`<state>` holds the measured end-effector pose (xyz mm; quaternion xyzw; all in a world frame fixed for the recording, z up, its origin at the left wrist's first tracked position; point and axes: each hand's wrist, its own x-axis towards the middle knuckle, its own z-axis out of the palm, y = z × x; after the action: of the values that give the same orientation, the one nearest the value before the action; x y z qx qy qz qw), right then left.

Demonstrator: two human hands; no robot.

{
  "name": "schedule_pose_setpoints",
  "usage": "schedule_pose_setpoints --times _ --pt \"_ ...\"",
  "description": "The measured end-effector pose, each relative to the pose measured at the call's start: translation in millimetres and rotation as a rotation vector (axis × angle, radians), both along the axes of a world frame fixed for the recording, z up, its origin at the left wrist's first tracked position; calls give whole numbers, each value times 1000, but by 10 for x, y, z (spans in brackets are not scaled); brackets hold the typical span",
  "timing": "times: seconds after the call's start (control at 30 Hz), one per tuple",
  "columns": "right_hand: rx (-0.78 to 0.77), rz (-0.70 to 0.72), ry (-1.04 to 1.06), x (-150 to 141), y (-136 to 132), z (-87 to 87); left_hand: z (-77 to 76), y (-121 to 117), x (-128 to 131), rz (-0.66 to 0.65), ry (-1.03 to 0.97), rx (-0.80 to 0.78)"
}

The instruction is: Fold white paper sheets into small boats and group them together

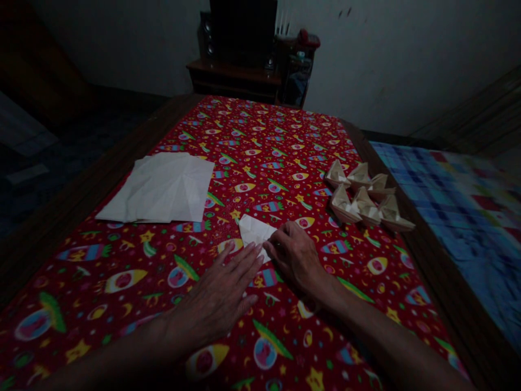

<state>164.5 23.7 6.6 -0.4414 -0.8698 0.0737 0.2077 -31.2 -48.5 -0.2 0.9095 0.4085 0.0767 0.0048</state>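
A small folded sheet of white paper [253, 230] lies on the red patterned tablecloth in front of me. My left hand [222, 288] rests flat with its fingers stretched out, the fingertips on the paper's lower left edge. At the paper's right side, my right hand [295, 252] has its fingers curled and pinched on the edge. Part of the paper is hidden under the fingers. Farther left sits a stack of creased white paper sheets [171, 187]. Several folded paper boats [364, 203] stand in two rows on the right.
The red tablecloth [252, 155] covers a long table with dark wooden edges [451, 293]. Beyond its far end, a wooden stand [236, 79] holds a dark screen [244, 24] and speakers. A blue checked cover [456, 217] lies to the right of the table. The room is dim.
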Motion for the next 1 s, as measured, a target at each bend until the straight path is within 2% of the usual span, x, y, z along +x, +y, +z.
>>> schedule_pose_setpoints --times 0.13,0.2,0.27,0.33,0.4,0.47,0.6,0.77,1.0 --pt "30 -25 -20 -2 28 -17 26 -7 10 3 14 3" --pt "94 -53 -25 5 38 -30 39 -7 14 9 4 10" --pt "194 -21 -6 24 13 -37 45 -8 16 14 -13 16" --pt "259 133 17 58 -65 -42 45 -9 15 16 -27 19" --pt "230 353 -3 106 -186 -55 39 -12 14 15 -35 25" --pt "168 416 -20 163 -310 -77 32 -18 18 16 -36 31" --pt "30 364 -118 271 -438 -99 28 -46 33 38 -21 16" --pt "15 306 -143 301 -440 -65 61 -38 -41 1 -46 -37" --pt "104 300 -73 202 -404 -32 95 354 -201 -44 -456 -146"
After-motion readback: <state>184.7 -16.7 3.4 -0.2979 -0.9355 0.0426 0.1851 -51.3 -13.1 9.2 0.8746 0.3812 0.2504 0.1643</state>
